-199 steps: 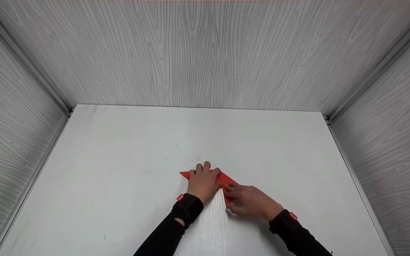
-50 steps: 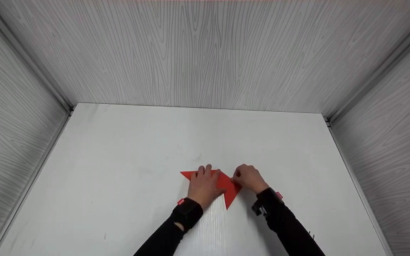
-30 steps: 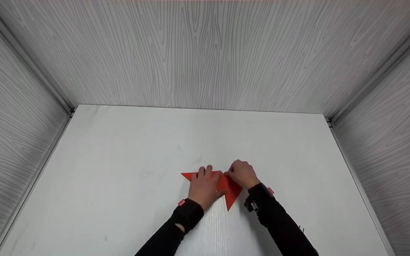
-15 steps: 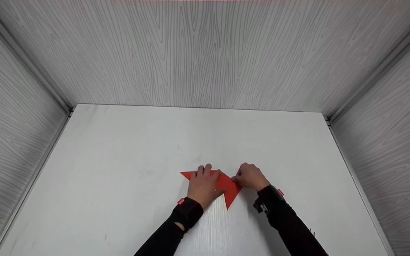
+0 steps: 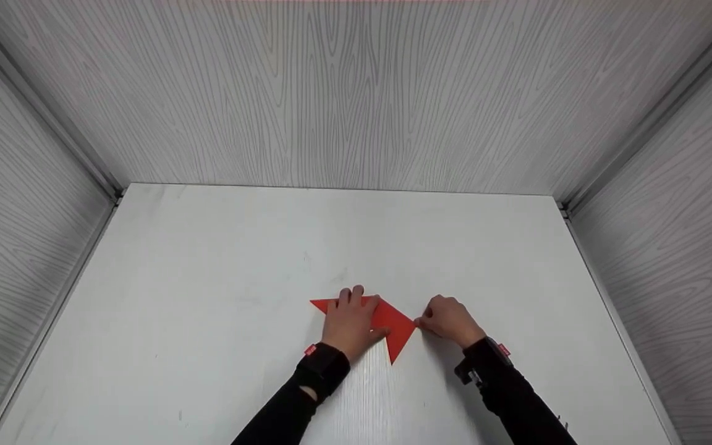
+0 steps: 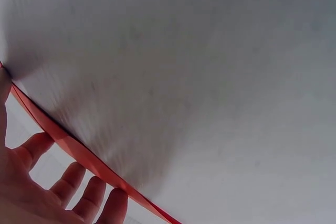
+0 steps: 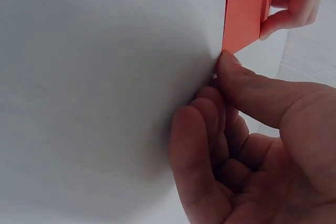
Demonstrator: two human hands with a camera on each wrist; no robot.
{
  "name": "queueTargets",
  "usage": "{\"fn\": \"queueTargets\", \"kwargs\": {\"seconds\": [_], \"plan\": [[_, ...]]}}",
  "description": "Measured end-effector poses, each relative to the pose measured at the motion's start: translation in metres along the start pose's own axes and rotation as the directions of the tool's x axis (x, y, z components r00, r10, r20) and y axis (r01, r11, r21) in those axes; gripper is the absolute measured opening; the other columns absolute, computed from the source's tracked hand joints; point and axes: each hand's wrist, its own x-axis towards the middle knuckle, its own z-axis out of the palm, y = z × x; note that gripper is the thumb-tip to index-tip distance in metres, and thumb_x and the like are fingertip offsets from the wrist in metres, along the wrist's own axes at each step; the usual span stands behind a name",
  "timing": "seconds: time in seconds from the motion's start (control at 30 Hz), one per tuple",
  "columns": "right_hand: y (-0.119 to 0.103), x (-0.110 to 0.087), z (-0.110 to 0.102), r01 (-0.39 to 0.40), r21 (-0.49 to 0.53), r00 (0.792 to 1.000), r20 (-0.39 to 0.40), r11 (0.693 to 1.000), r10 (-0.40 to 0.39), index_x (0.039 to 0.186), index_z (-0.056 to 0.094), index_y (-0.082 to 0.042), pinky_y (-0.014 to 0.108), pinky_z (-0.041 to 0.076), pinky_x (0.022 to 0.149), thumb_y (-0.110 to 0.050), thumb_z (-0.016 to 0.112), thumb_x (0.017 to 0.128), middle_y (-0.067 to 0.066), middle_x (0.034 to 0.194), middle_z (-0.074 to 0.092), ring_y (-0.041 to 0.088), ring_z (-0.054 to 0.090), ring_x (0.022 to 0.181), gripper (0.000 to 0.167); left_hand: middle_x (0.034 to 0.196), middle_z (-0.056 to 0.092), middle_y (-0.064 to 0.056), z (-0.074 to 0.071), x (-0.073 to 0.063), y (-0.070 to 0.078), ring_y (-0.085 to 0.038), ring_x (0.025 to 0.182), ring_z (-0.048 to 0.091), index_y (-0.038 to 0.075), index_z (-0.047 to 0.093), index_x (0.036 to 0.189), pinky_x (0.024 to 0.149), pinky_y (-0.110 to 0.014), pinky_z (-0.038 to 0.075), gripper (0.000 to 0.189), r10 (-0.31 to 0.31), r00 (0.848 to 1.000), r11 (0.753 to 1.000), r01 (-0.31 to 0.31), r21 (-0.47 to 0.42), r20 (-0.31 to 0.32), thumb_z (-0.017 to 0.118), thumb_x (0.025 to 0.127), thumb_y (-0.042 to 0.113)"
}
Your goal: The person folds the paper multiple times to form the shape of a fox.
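A folded sheet of red paper (image 5: 393, 324) lies on the white table, with pointed tips at its left, right and lower ends. Spread over its left part, my left hand (image 5: 351, 324) presses it down and hides its middle. In the left wrist view, the fingertips (image 6: 116, 198) rest along the paper's edge (image 6: 100, 169), which bows a little. My right hand (image 5: 449, 319) is at the paper's right corner, fingers curled. The right wrist view shows its thumb tip (image 7: 228, 61) right on that corner, with the curled index finger close below, pinching it.
The white tabletop (image 5: 207, 259) is bounded by a wood-grain panel (image 5: 343, 93) at the back and similar panels at left and right. Black bands (image 5: 325, 368) with red tags circle both wrists.
The right hand has slid down and right along the paper's upper right edge to its corner, uncovering that edge. Earlier it was at the paper's lower point. The left hand has stayed in place.
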Motion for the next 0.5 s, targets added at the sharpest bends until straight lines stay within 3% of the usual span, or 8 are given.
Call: {"fn": "queueTargets", "kwargs": {"seconds": [0.3, 0.5], "plan": [[0.003, -0.001, 0.002, -0.012, 0.033, 1.000, -0.015, 0.999, 0.013, 0.085, 0.073, -0.004, 0.029, 0.043, 0.057, -0.015, 0.076, 0.092, 0.000, 0.066, 0.058, 0.017, 0.052, 0.062, 0.014, 0.143, 0.052, -0.013, -0.008, -0.002, 0.000, -0.033, 0.130, 0.047, 0.022, 0.061, 0.141, 0.103, -0.053, 0.045, 0.081, -0.003, 0.999, 0.997, 0.007, -0.075, 0.050, 0.087, 0.074, 0.057], [-0.002, 0.000, 0.011, 0.038, 0.096, 0.994, -0.104, 0.995, -0.028, 0.087, 0.069, -0.009, 0.032, 0.048, 0.065, -0.012, 0.078, 0.092, -0.002, 0.074, 0.061, 0.016, 0.055, 0.068, 0.010, 0.140, 0.052, -0.013, -0.007, 0.000, -0.001, -0.033, 0.128, 0.047, 0.023, 0.061, 0.142, 0.103, -0.052, 0.044, 0.080, 0.015, 0.998, 0.997, -0.011, -0.082, 0.053, 0.086, 0.074, 0.057]]}}
